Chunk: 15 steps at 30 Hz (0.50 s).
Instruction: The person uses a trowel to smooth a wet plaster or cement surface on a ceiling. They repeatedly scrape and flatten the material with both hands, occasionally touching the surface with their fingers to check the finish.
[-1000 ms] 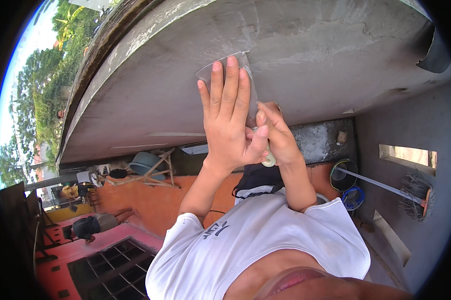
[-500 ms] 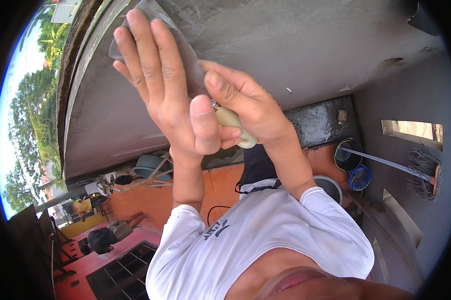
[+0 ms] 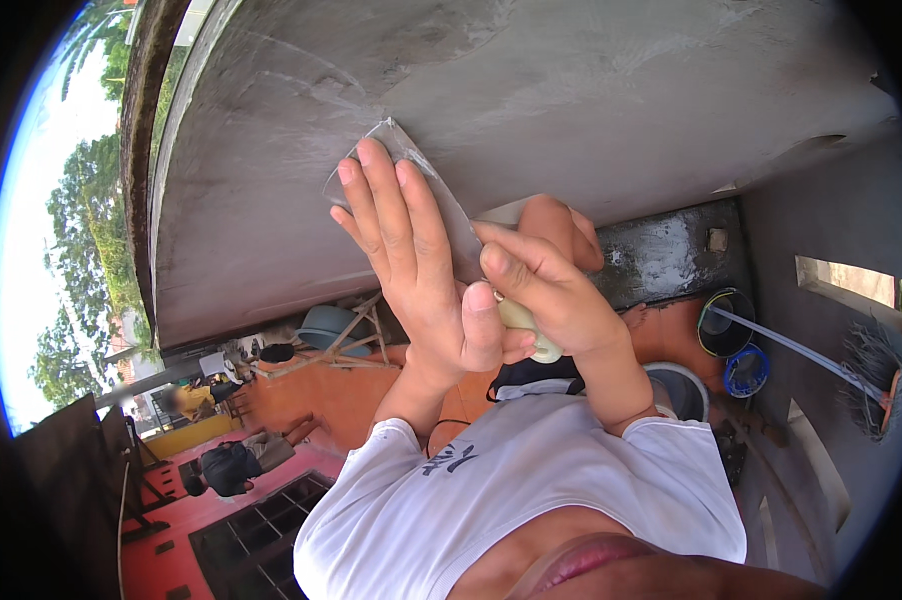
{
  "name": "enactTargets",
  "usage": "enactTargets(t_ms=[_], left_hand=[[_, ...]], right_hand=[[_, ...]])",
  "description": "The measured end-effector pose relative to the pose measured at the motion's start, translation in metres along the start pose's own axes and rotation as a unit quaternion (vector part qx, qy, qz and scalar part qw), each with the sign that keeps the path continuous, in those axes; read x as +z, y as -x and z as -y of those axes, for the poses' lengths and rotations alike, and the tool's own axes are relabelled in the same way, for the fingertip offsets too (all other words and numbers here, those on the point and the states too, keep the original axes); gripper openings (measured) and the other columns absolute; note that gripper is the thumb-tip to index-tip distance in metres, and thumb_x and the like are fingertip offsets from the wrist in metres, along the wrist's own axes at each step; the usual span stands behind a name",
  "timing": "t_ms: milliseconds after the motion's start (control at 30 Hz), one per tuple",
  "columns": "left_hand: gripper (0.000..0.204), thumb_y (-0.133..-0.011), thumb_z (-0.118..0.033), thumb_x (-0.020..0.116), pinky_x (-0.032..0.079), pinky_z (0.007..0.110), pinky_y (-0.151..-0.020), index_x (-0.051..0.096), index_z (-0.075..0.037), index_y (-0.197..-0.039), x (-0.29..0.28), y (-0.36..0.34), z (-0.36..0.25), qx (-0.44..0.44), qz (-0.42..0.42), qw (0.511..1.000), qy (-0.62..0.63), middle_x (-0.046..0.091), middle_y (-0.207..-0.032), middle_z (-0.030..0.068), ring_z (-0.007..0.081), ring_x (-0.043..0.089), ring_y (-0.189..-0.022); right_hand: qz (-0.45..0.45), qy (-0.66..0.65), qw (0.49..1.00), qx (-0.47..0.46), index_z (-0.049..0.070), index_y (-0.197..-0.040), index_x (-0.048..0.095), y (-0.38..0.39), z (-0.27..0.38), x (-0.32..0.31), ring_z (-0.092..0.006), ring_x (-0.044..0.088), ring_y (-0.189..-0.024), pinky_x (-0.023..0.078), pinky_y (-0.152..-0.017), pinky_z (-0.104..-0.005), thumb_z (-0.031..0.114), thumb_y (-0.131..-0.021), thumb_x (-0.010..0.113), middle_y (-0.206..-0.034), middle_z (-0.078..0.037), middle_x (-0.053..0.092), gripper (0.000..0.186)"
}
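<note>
A trowel blade (image 3: 452, 215) rests against the grey plastered wall (image 3: 591, 110), its tip aimed up and to the left. My right hand (image 3: 551, 295) is wrapped round the trowel's pale handle, with its thumb beside the base of the blade. On the blade lies my left hand (image 3: 411, 260), fingers stretched out flat and thumb apart near the handle. Much of the blade is hidden beneath those fingers.
A mop (image 3: 866, 385) leans at the right near a dark bucket (image 3: 726, 318) and a blue basket (image 3: 746, 370). A blue-grey basin (image 3: 326, 328) sits by a wooden frame (image 3: 366, 335). Two people, one in dark clothing (image 3: 229, 468), are in the background at left.
Both hands and the trowel have shifted right and downward in the picture, along the wall. My view has also moved slightly. The hold on the handle stays the same.
</note>
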<state>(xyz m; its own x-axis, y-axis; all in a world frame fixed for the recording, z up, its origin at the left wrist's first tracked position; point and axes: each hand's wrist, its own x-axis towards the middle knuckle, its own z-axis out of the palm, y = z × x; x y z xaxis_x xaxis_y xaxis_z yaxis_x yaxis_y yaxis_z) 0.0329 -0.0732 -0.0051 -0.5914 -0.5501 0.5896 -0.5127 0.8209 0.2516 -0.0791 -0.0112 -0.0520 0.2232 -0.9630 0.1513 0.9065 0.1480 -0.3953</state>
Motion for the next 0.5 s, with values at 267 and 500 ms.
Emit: enactTargets(t_ms=[267, 500], left_hand=[[0.086, -0.094, -0.052, 0.028, -0.005, 0.059, -0.119, 0.027, 0.010, -0.153, -0.004, 0.003, -0.002, -0.003, 0.016, 1.000, 0.021, 0.018, -0.161, 0.0347, 0.0479, 0.007, -0.153], [0.084, -0.097, -0.048, 0.038, -0.004, 0.060, -0.118, 0.019, 0.009, -0.156, 0.010, 0.004, -0.005, 0.001, -0.007, 1.000, 0.011, 0.010, -0.162, 0.0347, 0.0499, 0.003, -0.152]], right_hand=[[-0.035, 0.057, 0.998, 0.005, -0.004, -0.144, 0.045, 0.010, 0.001, 0.007, -0.0005, 0.051, -0.071, 0.042, -0.059, -0.0177, 0.035, -0.108, 0.047, -0.091, 0.001, 0.061, 0.054], [0.000, 0.172, 0.985, 0.027, -0.005, -0.148, 0.041, 0.010, 0.032, -0.006, -0.0021, 0.048, -0.062, 0.040, -0.053, -0.0188, 0.034, -0.108, 0.047, -0.079, 0.000, 0.058, 0.056]])
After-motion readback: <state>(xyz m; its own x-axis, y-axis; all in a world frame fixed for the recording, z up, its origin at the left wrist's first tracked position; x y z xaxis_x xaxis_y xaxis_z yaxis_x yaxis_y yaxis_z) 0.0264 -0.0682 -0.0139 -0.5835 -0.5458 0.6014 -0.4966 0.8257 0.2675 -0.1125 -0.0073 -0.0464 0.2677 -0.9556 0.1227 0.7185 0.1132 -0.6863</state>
